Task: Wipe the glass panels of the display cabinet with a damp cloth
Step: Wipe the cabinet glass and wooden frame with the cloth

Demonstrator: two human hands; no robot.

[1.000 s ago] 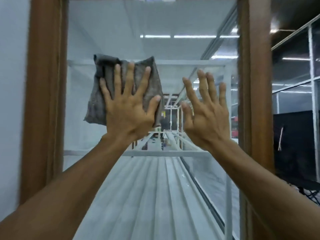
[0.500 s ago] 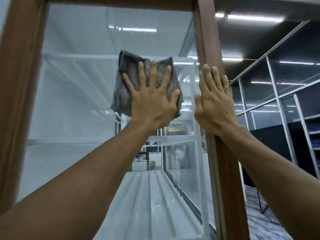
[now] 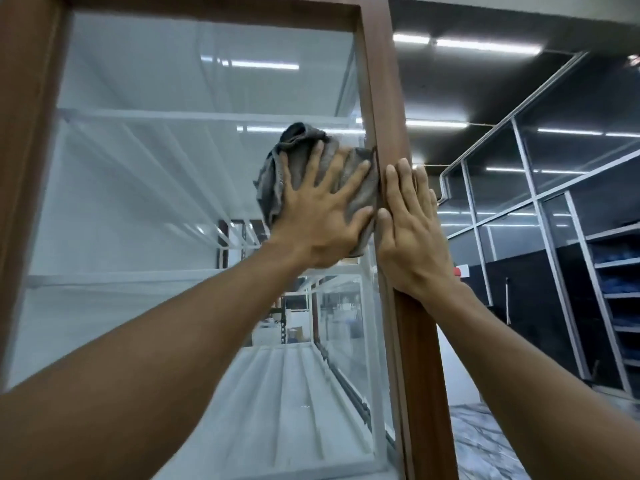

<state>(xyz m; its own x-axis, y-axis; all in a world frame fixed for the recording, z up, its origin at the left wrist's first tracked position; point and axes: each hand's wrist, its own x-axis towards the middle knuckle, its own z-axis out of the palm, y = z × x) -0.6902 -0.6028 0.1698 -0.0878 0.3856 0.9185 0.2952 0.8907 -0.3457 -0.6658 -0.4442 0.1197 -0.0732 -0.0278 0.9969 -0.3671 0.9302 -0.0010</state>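
Note:
A tall glass panel [image 3: 156,202] set in a brown wooden frame [image 3: 388,98] fills most of the view. My left hand [image 3: 322,216] lies flat, fingers spread, pressing a bunched grey cloth [image 3: 294,150] against the glass at the panel's right edge. The cloth touches the right frame post. My right hand [image 3: 412,230] rests flat on that post, fingers together and pointing up, right beside the left hand. It holds nothing.
White shelves [image 3: 173,116] show inside the cabinet behind the glass. To the right stand metal-framed glass partitions [image 3: 540,188] and a metal rack [image 3: 616,289] with blue items. Ceiling strip lights [image 3: 485,46] glow above.
My left hand has slid the cloth to the right across the glass until it meets the frame post. The cloth has bunched up. My right hand stays on the post.

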